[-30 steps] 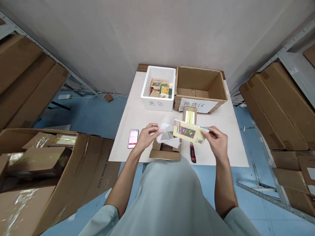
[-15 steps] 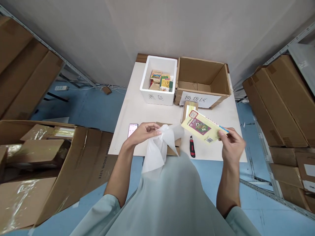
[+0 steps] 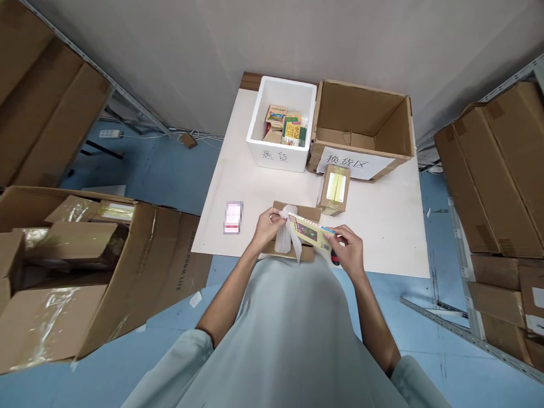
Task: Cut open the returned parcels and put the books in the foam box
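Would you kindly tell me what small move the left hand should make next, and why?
I would probably lower the white wrapping sheet into the open cardboard box: the left hand pinches it above that box, while the right hand grips the yellow book at its other end. Letting go of the sheet should free the left hand.
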Tool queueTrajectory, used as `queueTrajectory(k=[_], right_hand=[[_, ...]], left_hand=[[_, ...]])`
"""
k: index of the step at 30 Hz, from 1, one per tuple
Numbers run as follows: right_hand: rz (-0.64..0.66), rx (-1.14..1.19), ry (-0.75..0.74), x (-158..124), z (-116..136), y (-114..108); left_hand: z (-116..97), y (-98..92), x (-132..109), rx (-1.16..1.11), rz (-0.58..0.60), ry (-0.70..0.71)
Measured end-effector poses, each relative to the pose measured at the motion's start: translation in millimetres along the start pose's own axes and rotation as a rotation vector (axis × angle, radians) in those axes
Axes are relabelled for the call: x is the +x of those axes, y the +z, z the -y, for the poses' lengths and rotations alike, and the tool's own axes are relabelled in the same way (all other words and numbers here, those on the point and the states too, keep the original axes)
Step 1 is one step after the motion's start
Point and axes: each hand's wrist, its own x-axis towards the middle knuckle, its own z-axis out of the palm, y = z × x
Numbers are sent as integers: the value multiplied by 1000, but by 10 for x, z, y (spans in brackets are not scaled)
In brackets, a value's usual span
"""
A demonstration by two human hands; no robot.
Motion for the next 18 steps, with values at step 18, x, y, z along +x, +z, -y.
queueTrajectory(k=[18], right_hand=[[796, -935, -212, 555, -123, 1091]], left_hand=[[-138, -487, 17, 550, 3, 273]])
